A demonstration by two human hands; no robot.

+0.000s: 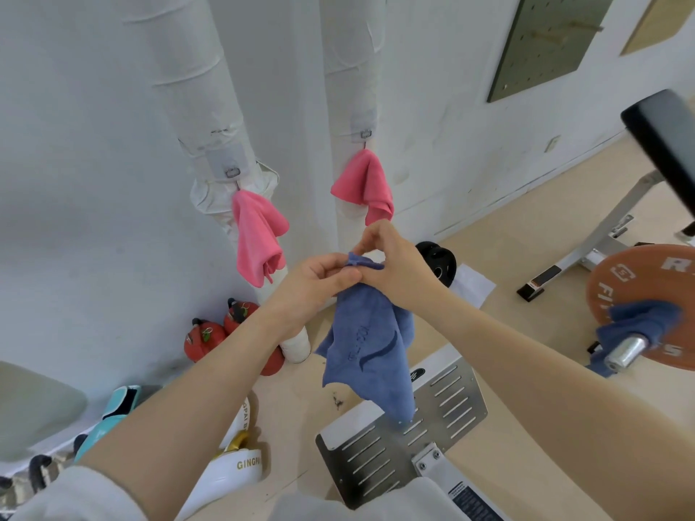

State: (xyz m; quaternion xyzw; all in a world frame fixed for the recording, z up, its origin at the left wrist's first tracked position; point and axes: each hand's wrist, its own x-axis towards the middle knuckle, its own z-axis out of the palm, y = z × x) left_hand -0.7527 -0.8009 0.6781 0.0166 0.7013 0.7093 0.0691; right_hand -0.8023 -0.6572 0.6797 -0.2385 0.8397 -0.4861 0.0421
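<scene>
Blue cloth (366, 347) hangs in mid-air in front of the person, above the floor and a slotted metal plate (376, 456). The left hand (317, 285) and right hand (395, 265) meet at its top corner, each grip closed in a pinch on the bunched fabric. A faint embossed mark on the cloth is too blurred to read. Behind, two pink cloths (257, 238) hang from hooks on white pipes. A white boxing glove (235, 468) on the floor reads "GINGPA", cut off by the arm. At right, a brown weight plate (647, 280) shows "R" and "FI"; a second blue cloth (639, 321) is draped over its bar.
</scene>
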